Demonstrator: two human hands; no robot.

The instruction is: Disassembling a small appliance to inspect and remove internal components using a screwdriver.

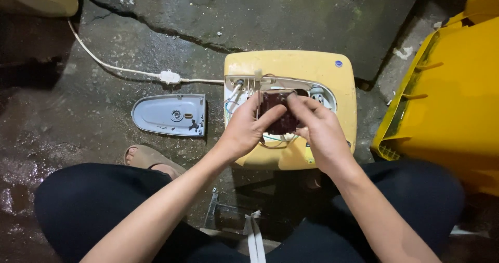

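Note:
A pale yellow appliance (291, 65) lies on the cracked concrete floor with its side compartment open and wires showing. Over that opening, my left hand (244, 130) and my right hand (322, 133) both grip a dark brown circuit board (278, 112), fingers on its top edge and sides. Thin wires (233, 103) run from the compartment toward the board. A grey oval cover (170, 115) lies flat on the floor to the left of the appliance, apart from both hands.
A white power cord (119, 69) with an inline connector (169, 77) runs across the floor to the appliance. A large yellow bin (447, 96) stands on the right. My sandalled foot (145, 156) and dark-trousered knees frame the bottom. Floor is wet at left.

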